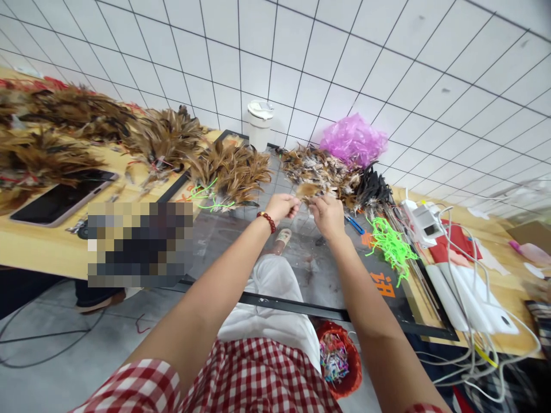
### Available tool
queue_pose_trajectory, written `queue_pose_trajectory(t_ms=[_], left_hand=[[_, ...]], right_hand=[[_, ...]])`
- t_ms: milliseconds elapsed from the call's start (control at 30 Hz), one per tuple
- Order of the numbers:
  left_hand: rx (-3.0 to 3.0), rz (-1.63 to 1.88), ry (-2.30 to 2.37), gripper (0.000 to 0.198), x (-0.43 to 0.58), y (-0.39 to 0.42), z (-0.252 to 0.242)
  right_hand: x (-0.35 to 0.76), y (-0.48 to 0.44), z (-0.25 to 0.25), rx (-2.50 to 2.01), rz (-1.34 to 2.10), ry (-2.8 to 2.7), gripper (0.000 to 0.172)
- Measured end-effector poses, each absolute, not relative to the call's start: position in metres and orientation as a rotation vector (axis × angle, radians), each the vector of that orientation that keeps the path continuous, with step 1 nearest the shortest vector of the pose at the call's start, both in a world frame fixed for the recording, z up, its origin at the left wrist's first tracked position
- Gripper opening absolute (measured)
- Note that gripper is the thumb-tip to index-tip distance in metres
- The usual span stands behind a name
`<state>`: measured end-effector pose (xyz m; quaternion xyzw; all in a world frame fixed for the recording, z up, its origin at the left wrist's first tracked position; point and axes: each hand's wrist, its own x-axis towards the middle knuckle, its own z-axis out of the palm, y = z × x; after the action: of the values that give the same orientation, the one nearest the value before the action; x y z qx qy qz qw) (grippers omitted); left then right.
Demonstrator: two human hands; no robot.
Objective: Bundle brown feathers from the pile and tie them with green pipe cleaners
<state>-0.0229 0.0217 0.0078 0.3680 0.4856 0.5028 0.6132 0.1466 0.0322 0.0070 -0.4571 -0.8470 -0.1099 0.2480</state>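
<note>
Over the glass panel, my left hand [283, 207], with a beaded bracelet on its wrist, is closed in a pinch. Close by on the right, my right hand [328, 215] is also closed, its fingers pinched together. A light brown feather [308, 190] fans out between the two sets of fingertips, and both hands appear to grip its lower end. Just beyond lies a loose pile of brown and white feathers [316, 166]. To the left rests a bundle of brown feathers [235, 169] with green ties [210, 198] at its base.
A lidded white cup [259, 123] stands by the tiled wall. Pink plastic [355, 140], black feathers [374, 186], a blue tool [354, 225] and green ties [391, 244] lie rightward, before white cables [469, 258]. Leftward are a phone [60, 198] and more feather bundles [163, 137]. A red bin [350, 367] is below.
</note>
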Motion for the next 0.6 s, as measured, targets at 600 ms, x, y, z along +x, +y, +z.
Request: queue_pose_trajectory(t_ms=[600], left_hand=[[0.787,1.417,1.252,0.008,-0.026,0.026,0.007]], right_hand=[[0.126,0.029,-0.004,-1.431,-0.167,-2.343,0.018]])
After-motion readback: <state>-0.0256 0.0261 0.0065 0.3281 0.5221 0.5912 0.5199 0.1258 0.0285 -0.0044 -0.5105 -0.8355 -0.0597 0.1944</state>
